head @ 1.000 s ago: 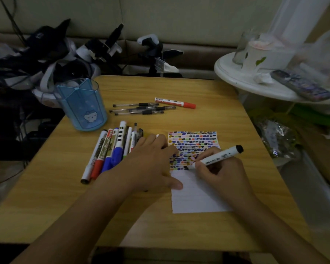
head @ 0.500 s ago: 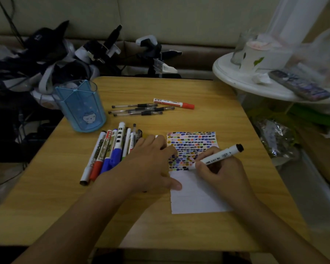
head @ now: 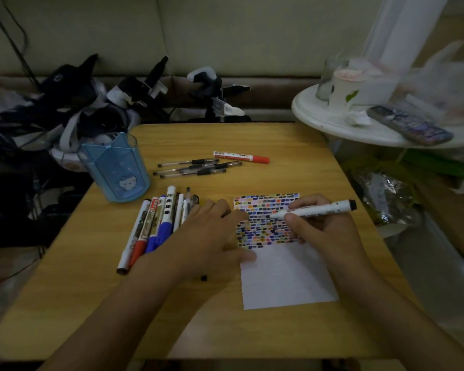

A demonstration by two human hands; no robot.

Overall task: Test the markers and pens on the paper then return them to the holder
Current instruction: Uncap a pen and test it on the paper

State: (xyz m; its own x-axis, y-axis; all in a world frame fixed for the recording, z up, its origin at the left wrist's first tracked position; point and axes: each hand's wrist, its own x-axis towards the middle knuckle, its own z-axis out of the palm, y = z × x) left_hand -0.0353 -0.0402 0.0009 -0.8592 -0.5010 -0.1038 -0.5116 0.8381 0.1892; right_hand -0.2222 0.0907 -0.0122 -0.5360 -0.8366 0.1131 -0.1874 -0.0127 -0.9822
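White paper [head: 287,277] lies on the wooden surface [head: 78,303], its upper half filled with small coloured dashes. I see my right hand [head: 322,226] pinching a white marker [head: 314,210], tip down on those marks — black end pointing right. My left hand [head: 209,236] rests flat, fingers straight, on the paper's left edge and over a row of markers [head: 156,223]. Behind them stands the blue holder [head: 115,170]; four pens [head: 196,167] and a red-capped marker [head: 240,157] lie farther back.

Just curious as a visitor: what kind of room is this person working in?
Probably a home living room, not an office: a pale cushioned sofa stands behind the small wooden table, and a round white side table carries a paper cup and a dark phone.
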